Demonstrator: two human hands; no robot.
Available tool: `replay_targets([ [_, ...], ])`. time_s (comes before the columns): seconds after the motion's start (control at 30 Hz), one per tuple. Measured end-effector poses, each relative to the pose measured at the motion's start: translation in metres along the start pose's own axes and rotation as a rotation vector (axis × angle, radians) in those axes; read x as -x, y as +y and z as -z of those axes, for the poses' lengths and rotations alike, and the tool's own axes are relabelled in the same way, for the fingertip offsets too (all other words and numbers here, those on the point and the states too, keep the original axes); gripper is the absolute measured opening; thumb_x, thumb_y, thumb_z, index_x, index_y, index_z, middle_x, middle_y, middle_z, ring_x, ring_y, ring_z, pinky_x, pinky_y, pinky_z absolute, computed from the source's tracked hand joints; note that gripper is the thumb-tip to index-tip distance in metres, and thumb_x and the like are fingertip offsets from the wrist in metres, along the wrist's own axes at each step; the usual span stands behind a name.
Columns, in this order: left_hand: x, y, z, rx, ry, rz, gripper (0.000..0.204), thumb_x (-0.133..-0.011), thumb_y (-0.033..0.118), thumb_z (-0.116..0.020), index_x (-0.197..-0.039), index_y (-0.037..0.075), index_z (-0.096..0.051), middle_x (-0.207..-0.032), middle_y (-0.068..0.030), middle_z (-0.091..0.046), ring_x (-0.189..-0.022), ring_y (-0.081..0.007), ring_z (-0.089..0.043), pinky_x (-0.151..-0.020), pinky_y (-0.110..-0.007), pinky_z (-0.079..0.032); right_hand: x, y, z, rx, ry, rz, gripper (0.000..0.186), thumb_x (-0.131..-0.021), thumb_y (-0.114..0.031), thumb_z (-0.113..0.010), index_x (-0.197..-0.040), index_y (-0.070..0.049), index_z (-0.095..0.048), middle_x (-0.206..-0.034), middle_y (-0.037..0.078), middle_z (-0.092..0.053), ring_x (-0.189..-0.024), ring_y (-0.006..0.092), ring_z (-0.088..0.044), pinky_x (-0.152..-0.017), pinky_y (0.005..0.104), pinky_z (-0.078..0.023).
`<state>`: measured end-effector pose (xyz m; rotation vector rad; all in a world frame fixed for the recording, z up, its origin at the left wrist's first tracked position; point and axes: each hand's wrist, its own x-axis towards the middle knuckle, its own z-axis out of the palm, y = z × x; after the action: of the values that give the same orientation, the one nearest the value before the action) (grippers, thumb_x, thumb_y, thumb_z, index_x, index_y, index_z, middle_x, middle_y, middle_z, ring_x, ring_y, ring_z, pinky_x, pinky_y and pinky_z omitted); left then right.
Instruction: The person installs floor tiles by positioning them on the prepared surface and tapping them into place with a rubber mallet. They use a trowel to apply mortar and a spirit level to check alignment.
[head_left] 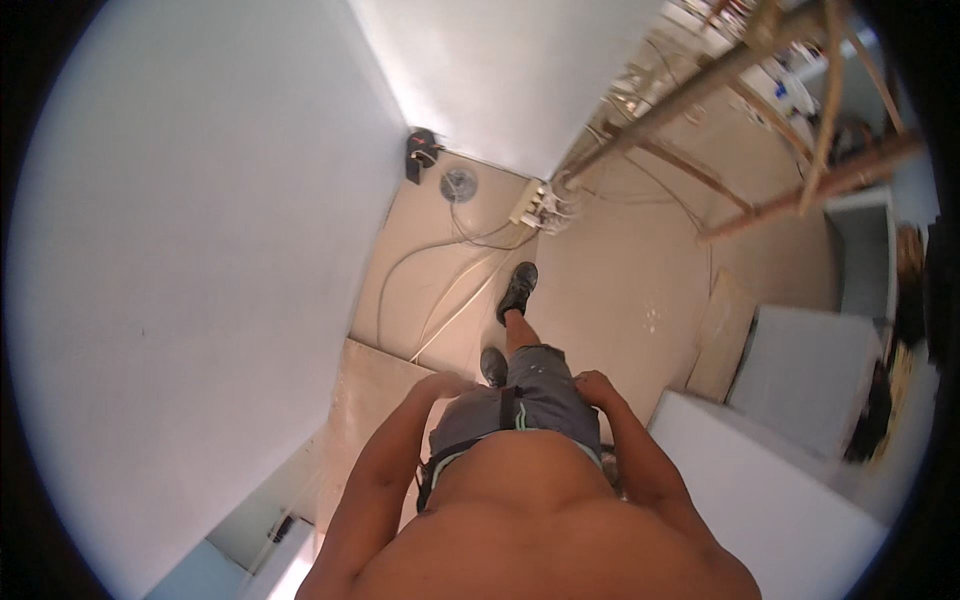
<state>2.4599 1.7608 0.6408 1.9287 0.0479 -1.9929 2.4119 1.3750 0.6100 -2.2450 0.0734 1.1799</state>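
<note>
My left hand (pixel 447 384) is at the left side of my dark grey shorts (pixel 548 376), fingers reaching loosely toward the cloth. No object shows in it. At the opposite side, my right hand (pixel 594 388) hangs beside the shorts with its fingers bent inward. Whether they grip anything is hidden. A dark belt or strap (pixel 507 408) crosses the front of the shorts. Ahead of my feet, a pale power strip (pixel 527 202) with several white plugs sits on the floor by the wall corner.
Grey and white cables (pixel 395 290) run across the tiled floor on my left. A grey disc (pixel 459 184) and a black tool-like item (pixel 420 152) lie by the wall. A wooden frame (pixel 690 165) leans ahead right. White cabinet panels (pixel 805 365) stand on the right.
</note>
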Motion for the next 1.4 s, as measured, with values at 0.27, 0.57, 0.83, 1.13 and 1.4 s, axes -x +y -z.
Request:
replay_targets([
  [0.27,-0.006,-0.044,0.061,0.628,0.46,-0.181,0.101,-0.082,0.066,-0.061,-0.143,-0.011,-0.036,-0.139,-0.0281,-0.051,-0.127,-0.0372,-0.053,-0.106,-0.043,-0.041,-0.187,-0.088,0.103,0.072,-0.055,0.054,0.038,-0.086,-0.027,-0.05,-0.097,0.004,-0.07,-0.1,0.026,-0.068,-0.094,0.0413,-0.066,-0.087,0.0454,-0.051],
  [0.57,-0.118,-0.058,0.167,0.96,0.252,0.039,0.103,-0.083,0.061,-0.065,-0.146,-0.012,-0.029,-0.147,-0.0314,-0.04,-0.131,-0.0355,-0.049,-0.106,-0.039,-0.041,-0.357,-0.173,0.13,-0.124,-0.043,0.068,0.032,-0.085,-0.029,-0.057,-0.096,-0.001,-0.068,-0.098,0.024,-0.068,-0.097,0.0428,-0.064,-0.087,0.0475,-0.05],
  [0.83,-0.268,-0.042,0.243,1.328,0.267,-0.006,0.062,-0.087,0.042,-0.069,-0.131,0.001,-0.05,-0.126,-0.0195,-0.056,-0.115,-0.0287,-0.057,-0.092,-0.044,-0.046,-0.529,-0.169,0.058,0.227,0.079,0.294,0.03,-0.089,-0.024,-0.056,-0.106,-0.001,-0.064,-0.11,0.024,-0.064,-0.109,0.04,-0.059,-0.095,0.0482,-0.046],
  [1.13,-0.38,-0.095,0.516,2.363,0.191,-0.193,0.09,-0.093,0.058,-0.055,-0.149,0.002,-0.013,-0.134,-0.0338,-0.041,-0.123,-0.0453,-0.048,-0.103,-0.061,-0.041,-0.744,-0.354,0.087,0.286,0.529,0.533,0.033,-0.088,-0.023,-0.062,-0.115,-0.003,-0.06,-0.117,0.023,-0.062,-0.114,0.0372,-0.058,-0.098,0.047,-0.046],
  [1.4,-0.424,-0.125,0.633,2.419,-0.063,-0.304,0.096,-0.083,0.074,-0.049,-0.147,0.004,-0.03,-0.139,-0.0204,-0.045,-0.125,-0.0372,-0.049,-0.102,-0.057,-0.043,-0.756,-0.384,0.066,0.259,0.255,0.303,0.048,-0.086,-0.031,-0.068,-0.125,-0.005,-0.057,-0.126,0.024,-0.057,-0.123,0.0361,-0.054,-0.093,0.0476,-0.051],
])
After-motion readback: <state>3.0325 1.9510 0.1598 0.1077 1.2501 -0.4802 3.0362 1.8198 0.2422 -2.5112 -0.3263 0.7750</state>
